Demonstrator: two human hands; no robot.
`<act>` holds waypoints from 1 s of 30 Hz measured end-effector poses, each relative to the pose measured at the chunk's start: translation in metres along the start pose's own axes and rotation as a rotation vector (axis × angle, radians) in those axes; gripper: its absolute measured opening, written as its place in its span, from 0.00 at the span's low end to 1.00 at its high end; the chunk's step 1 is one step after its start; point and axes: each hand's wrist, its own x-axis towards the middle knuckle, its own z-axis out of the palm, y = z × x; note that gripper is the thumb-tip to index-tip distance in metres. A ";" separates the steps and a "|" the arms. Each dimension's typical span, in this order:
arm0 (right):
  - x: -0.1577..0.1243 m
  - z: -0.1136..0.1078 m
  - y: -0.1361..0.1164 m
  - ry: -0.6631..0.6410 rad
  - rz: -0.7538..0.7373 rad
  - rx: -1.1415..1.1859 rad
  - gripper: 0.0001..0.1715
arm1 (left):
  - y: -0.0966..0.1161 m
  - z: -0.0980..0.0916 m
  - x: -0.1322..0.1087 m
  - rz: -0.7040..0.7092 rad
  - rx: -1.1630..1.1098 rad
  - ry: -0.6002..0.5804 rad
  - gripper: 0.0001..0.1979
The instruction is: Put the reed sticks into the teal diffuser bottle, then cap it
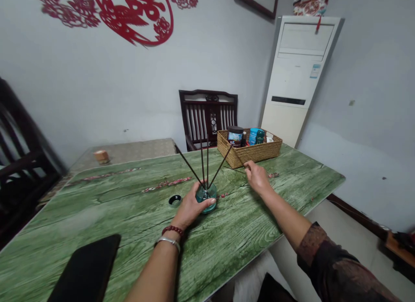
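Note:
My left hand (192, 205) wraps around a squat teal glass diffuser bottle (211, 194) on the green table. Several dark reed sticks (221, 167) fan upward out of the bottle's neck. To the right, my right hand (257, 176) is closed in a pinch on a thin reed stick (240, 158), just in front of the wicker basket. Another thin dark line, possibly a stick or its shadow, shows by those fingers, low over the tabletop. A black ring-shaped cap (175, 200) lies left of the bottle.
The wicker basket (256, 154) holds a dark-lidded jar (235, 136), a blue container (254, 136) and other small items. A black flat object (87, 269) rests at the front left of the green table (136, 220). A dark wooden chair (191, 116) stands behind.

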 end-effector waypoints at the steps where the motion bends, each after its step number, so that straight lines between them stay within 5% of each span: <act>1: 0.004 -0.004 -0.002 0.038 0.024 0.144 0.10 | 0.000 0.000 0.000 -0.003 -0.006 0.001 0.39; 6: 0.014 -0.019 -0.030 -0.013 0.156 1.019 0.14 | 0.004 -0.002 0.000 -0.016 -0.029 0.005 0.39; 10: 0.013 -0.024 -0.060 0.035 0.111 1.323 0.19 | 0.005 -0.002 -0.001 -0.034 -0.041 -0.001 0.40; 18: 0.021 -0.012 -0.095 -0.013 0.008 1.251 0.17 | 0.007 -0.001 -0.004 -0.062 -0.067 0.009 0.41; 30: 0.013 0.018 -0.111 -0.218 -0.087 0.981 0.09 | 0.008 -0.003 -0.004 -0.022 -0.068 -0.021 0.38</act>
